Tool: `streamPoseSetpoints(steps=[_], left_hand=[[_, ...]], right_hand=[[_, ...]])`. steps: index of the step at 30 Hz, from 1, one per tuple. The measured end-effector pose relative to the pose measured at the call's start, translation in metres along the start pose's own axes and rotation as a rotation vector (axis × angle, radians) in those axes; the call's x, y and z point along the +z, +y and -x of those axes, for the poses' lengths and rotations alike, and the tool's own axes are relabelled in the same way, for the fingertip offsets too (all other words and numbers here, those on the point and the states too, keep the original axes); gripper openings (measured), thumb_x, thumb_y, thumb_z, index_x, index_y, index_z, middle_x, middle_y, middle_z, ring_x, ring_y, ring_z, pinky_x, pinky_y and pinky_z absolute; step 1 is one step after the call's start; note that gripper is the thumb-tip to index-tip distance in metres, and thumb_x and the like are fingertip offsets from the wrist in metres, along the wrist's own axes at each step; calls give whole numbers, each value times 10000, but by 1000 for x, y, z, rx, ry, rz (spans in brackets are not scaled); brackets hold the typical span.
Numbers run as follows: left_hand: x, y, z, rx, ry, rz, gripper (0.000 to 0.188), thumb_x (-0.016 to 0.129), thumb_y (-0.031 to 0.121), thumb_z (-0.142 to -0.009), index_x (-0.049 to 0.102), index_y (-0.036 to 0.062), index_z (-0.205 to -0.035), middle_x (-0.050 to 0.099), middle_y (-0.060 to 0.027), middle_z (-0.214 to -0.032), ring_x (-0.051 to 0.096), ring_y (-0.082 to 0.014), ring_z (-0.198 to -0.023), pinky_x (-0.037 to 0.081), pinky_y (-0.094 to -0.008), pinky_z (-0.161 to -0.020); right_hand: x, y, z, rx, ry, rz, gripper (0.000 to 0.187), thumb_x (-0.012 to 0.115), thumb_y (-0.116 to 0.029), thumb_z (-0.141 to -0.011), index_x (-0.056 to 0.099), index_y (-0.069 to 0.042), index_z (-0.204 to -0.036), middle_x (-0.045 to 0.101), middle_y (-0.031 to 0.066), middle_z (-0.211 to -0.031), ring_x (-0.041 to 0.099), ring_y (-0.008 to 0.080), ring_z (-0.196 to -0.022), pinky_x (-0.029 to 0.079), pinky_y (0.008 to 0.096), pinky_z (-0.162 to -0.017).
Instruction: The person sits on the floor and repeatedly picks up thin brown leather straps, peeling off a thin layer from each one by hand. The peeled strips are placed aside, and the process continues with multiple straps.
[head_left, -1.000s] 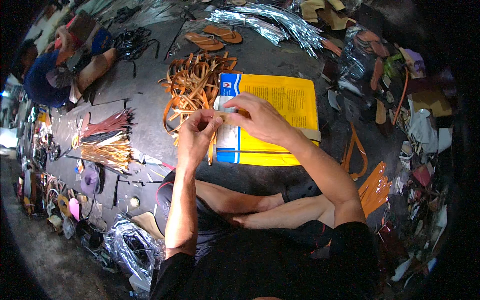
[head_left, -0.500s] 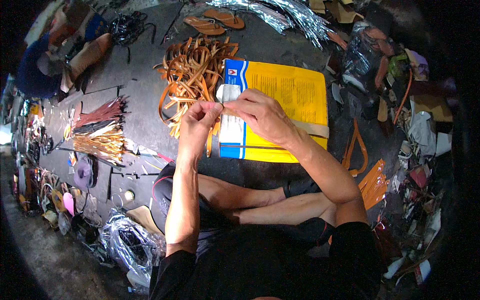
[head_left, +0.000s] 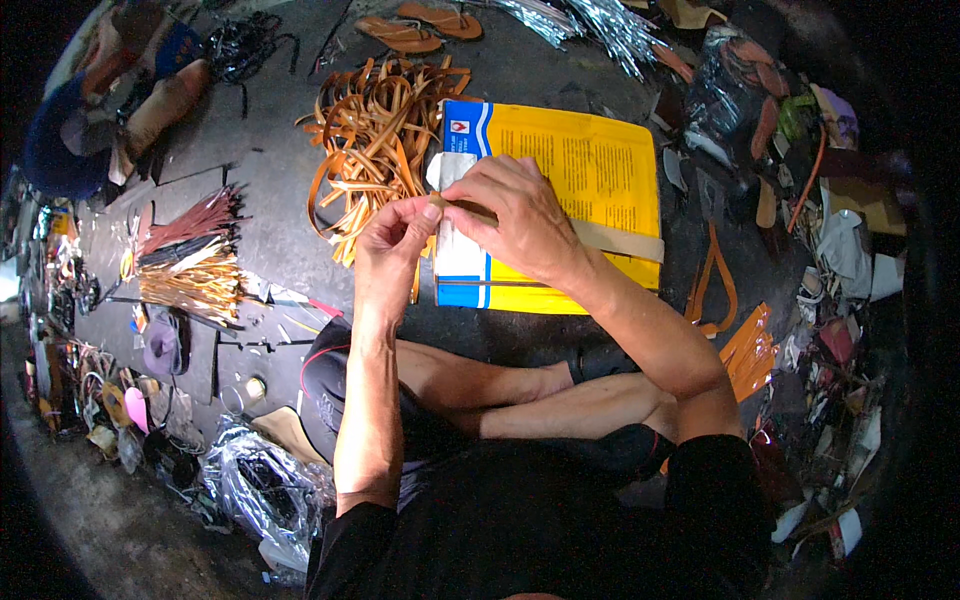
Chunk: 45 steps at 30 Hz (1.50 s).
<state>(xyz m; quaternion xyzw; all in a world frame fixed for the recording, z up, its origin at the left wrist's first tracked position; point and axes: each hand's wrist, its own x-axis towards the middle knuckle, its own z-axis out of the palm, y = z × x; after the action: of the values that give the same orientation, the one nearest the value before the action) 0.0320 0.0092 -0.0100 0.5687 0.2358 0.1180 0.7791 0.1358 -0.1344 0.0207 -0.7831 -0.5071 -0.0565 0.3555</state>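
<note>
My left hand (head_left: 392,238) and my right hand (head_left: 520,215) meet over the left edge of a yellow, blue and white printed board (head_left: 590,150). Thumb and finger of each are pinched together on a narrow tan strip, mostly hidden by the fingers. A flat beige strip (head_left: 620,243) emerges from behind my right hand and crosses the board to its right edge; whether it is the same piece, I cannot tell. A thin dark strip (head_left: 510,284) lies along the board's near edge. Left of the board is a tangled pile of brown straps (head_left: 365,140).
Brown sandals (head_left: 400,35) and silvery strips (head_left: 610,35) lie at the far side. Bundled maroon and gold strips (head_left: 190,265) are on the left. Clear plastic (head_left: 265,480) sits near left; orange strips (head_left: 748,350) and scraps lie right. My crossed legs (head_left: 560,415) are close below.
The view has shifted a little, so the board and pile sit slightly higher in it. My hands stay pinched together, with the right fingers turned slightly and more of the tan strip showing.
</note>
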Motion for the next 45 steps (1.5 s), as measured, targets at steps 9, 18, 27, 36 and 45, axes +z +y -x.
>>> streamPoseSetpoints(steps=[9, 18, 27, 36, 45], left_hand=[[-6, -20, -13, -129, -13, 244, 135, 607, 153, -958, 649, 30, -998, 643, 11, -854, 573, -68, -761, 460, -204, -719], [-20, -34, -23, -180, 19, 363, 131, 642, 169, -939, 649, 42, -974, 643, -4, -847, 564, -73, -753, 459, -208, -742], [-46, -56, -41, -192, 48, 295, 118, 647, 143, -933, 651, 33, -975, 639, -8, -840, 576, -86, -767, 470, -206, -732], [-62, -73, -46, -271, 139, 1160, 286, 588, 233, -964, 598, -42, -1040, 660, -103, -917, 630, -182, -845, 519, -281, -785], [1, -30, -14, -167, 122, 477, 118, 648, 195, -947, 642, 92, -891, 639, 8, -782, 573, -68, -714, 463, -195, -690]], right_hand=[[3, 3, -1, -24, 2, -114, 119, 707, -112, -809, 666, -39, -892, 601, 87, -864, 592, 289, -857, 499, 386, -770], [3, 6, 4, -23, 5, -141, 137, 699, -92, -814, 670, -32, -934, 610, 94, -878, 604, 287, -860, 503, 381, -753], [3, 5, 4, -16, -8, -131, 130, 702, -80, -806, 665, -31, -921, 603, 97, -864, 596, 293, -833, 496, 390, -735], [9, 4, -4, -55, 7, -139, 128, 710, -91, -806, 659, -25, -903, 607, 97, -882, 594, 292, -866, 496, 392, -767], [7, 5, 0, -36, 2, -157, 125, 701, -113, -824, 667, -22, -902, 613, 102, -892, 600, 288, -887, 501, 380, -792]])
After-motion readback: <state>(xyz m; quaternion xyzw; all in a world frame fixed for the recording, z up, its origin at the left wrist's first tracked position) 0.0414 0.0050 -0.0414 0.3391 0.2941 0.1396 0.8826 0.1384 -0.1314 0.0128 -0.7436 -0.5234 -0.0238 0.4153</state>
